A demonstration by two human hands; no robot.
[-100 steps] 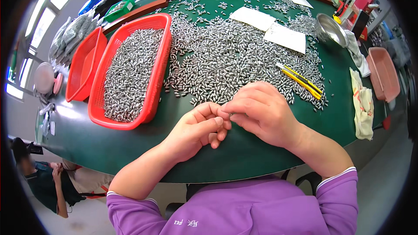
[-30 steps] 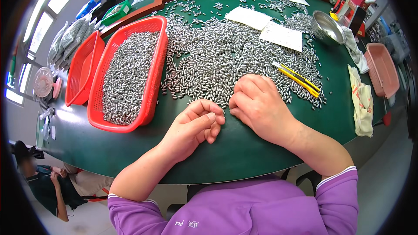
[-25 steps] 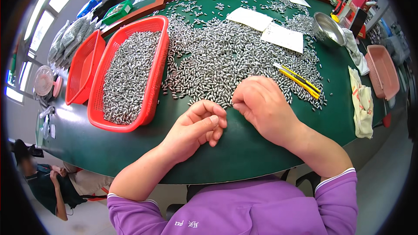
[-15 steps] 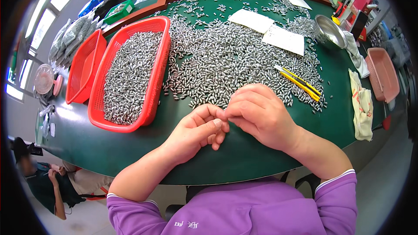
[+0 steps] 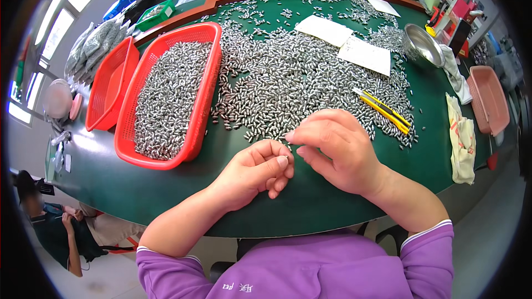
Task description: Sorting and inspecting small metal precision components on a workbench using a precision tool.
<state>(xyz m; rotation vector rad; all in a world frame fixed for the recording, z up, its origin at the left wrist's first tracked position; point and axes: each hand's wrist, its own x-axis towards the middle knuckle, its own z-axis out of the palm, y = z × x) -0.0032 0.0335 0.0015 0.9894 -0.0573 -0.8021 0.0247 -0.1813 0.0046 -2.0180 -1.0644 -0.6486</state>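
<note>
Over the near part of the smooth dark green table (image 5: pixel 310 213), I see the person's bare left hand (image 5: pixel 256 171) and bare right hand (image 5: pixel 344 152), close but apart. The left fingers are bent with the thumb laid by them, and I cannot tell if they squeeze anything. The right thumb and pointing finger are spread apart. Maybe the hands are so close to make tiny things easy to handle. Just past them lie many small silver metal pieces (image 5: pixel 266 97), longish with narrow ends. More fill the red plastic basket (image 5: pixel 211 77) on the left; its tall sides likely stop them rolling off. They mostly lie flat, their long ways pointing every which way. A slim yellow-and-black cutter (image 5: pixel 386 114) slants across the pile's right side, tip pointing away and left.
</note>
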